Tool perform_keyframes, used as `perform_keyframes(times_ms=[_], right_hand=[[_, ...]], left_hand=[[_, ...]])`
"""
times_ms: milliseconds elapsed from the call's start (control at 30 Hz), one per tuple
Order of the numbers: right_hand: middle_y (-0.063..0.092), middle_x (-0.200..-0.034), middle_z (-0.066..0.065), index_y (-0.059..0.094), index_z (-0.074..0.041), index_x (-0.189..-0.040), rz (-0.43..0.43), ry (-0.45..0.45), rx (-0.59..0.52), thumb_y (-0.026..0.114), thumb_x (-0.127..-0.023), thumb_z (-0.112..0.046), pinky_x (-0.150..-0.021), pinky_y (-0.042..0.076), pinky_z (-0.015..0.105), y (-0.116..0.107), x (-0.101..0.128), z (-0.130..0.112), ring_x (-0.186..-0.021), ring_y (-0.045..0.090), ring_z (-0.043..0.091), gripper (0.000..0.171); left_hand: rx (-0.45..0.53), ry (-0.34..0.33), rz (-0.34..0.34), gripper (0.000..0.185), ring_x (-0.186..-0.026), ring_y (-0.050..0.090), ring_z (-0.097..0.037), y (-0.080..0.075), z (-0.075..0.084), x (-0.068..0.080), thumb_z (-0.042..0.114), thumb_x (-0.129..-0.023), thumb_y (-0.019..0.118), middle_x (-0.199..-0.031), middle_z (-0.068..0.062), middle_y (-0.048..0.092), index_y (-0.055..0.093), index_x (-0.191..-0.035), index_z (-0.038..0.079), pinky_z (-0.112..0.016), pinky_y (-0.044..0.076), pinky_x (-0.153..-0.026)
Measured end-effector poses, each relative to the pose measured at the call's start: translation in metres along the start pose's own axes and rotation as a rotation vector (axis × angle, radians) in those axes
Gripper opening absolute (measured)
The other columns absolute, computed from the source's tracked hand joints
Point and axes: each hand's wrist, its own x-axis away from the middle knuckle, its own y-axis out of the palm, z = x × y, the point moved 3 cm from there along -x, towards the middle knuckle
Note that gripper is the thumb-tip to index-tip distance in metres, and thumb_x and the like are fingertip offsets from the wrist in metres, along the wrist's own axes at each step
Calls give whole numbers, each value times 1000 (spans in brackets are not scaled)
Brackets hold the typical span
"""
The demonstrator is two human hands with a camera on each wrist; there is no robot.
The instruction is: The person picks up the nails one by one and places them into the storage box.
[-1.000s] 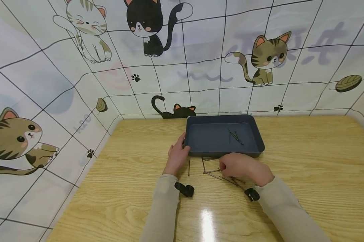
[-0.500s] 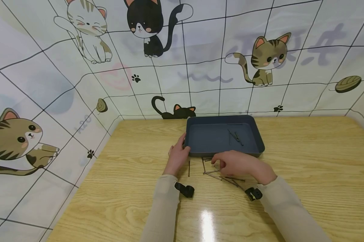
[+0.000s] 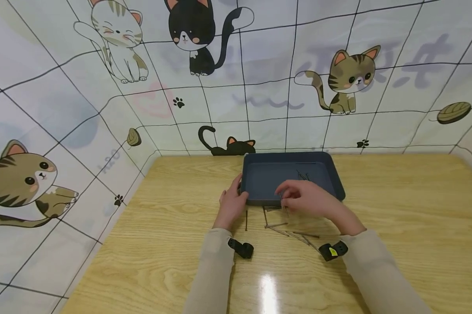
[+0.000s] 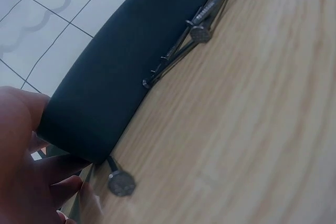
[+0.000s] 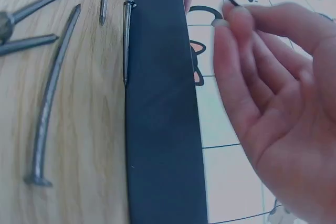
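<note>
On the wooden table, near its far edge, a dark blue tray stands with a few nails lying in its far right part. The left hand rests against the tray's near left corner, its fingers curled round that corner and the thumb on the rim; the left wrist view shows the same corner pressed into the palm. The right hand hovers over the tray's near wall, raised off the table, and pinches a thin nail between thumb and fingertips; in the right wrist view only its tip shows above the fingers, the other fingers loosely bent. Just in front of the tray, loose nails lie scattered on the table, some crossing one another, one single nail lying close beside the left hand. A cat-patterned sheet lines the walls around the table.
</note>
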Motion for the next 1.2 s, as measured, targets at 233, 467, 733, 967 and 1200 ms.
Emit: perform_keyframes(times_ms=[233, 467, 733, 967, 1200], right_hand=[[62, -98, 7, 52, -17, -118, 256, 5, -211, 57, -85, -33, -75, 48, 41, -11, -4, 11, -81, 60, 28, 37], [64, -102, 7, 51, -7, -119, 437, 57, -336, 56, -85, -37, -78, 48, 33, -16, -8, 30, -81, 61, 25, 45], [65, -94, 9, 52, 1, -113, 558, 47, -530, 58, -85, -30, -71, 51, 29, -17, -11, 39, -80, 59, 25, 42], [63, -97, 11, 51, 3, -116, 569, 62, -583, 54, -88, -23, -74, 50, 31, -19, -11, 39, -85, 59, 27, 38], [61, -100, 12, 50, 4, -117, 567, 46, -578, 55, -87, -22, -73, 51, 29, -20, -15, 45, -86, 60, 25, 40]], left_hand=[[0, 1, 5, 60, -122, 39, -15, 2, -4, -2, 19, -85, 41, -133, -2, 44, 25, -142, 25, -43, 1, -105], [-10, -9, 0, 61, -123, 39, -17, 1, -2, 0, 19, -83, 41, -134, -3, 43, 25, -142, 23, -43, 1, -105], [-23, -20, -5, 61, -123, 38, -19, 0, -2, 0, 19, -85, 41, -135, -4, 42, 23, -143, 19, -42, 1, -106], [-37, -18, -20, 60, -127, 33, -18, 0, -1, 1, 20, -85, 39, -140, -3, 35, 24, -143, 14, -40, 1, -106], [-52, 14, -18, 56, -127, 32, -17, 0, 0, 1, 20, -86, 39, -139, -1, 36, 28, -141, 16, -42, 2, -106]])
